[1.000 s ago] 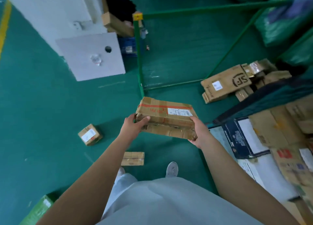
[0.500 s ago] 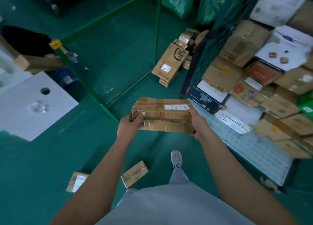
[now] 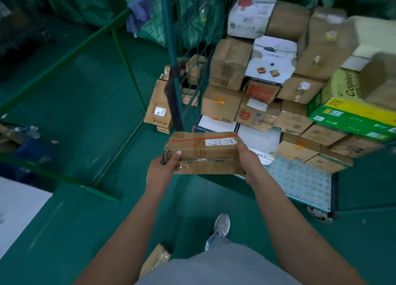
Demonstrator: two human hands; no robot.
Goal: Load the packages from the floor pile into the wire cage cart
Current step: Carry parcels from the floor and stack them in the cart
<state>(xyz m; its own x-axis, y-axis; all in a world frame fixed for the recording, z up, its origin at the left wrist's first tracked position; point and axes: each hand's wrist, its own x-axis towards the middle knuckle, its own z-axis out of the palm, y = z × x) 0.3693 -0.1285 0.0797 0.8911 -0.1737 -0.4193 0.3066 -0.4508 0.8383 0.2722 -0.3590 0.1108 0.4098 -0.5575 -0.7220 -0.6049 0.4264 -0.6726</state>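
Note:
A flat brown cardboard package [image 3: 203, 151] with a red tape stripe and a white label is held level in front of me. My left hand [image 3: 164, 168] grips its left end, thumb on the front face. My right hand [image 3: 246, 156] grips its right end. The package hangs just before the front edge of the wire cage cart's studded grey-blue floor [image 3: 300, 179]. Several stacked cartons [image 3: 263, 85] fill the cart's back and right side. The cart's green mesh wall [image 3: 192, 33] stands at its left.
A green rail frame [image 3: 126, 66] fences off floor at the left. Brown boxes [image 3: 159, 106] lean on the floor beside the cart's left wall. One small package [image 3: 155, 259] lies by my feet. My shoe [image 3: 221, 223] is on the green floor. A white slab [image 3: 19, 209] lies bottom left.
The view has swung right and closer to the cart, so its stacked cartons now fill the upper right. The package stays held in both hands and has come near the cart's front edge.

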